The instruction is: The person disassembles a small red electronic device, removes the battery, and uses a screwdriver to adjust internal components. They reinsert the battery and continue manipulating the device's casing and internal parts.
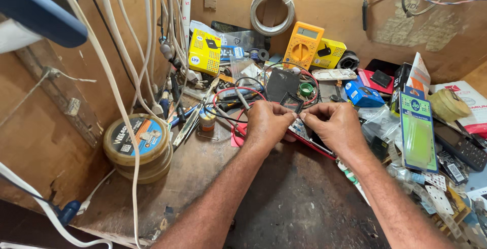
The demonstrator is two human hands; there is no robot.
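Both of my hands meet over the middle of a cluttered wooden workbench [284, 198]. My left hand [266, 123] and my right hand [335, 125] pinch a small dark square part [292, 102] between their fingertips. Just under the hands lies a red-edged phone [310, 141], partly hidden by them. Red and black test leads [231, 96] loop on the bench to the left of my left hand. Behind the hands a yellow multimeter [302, 45] leans against the back wall.
A round tin with a blue and orange label [137, 142] stands at the left. White cables [119, 76] hang down the left wall. Yellow boxes [205, 52], a blue box [363, 95], a green blister pack [418, 132], a tape roll [448, 105] and phones [460, 150] crowd the back and right.
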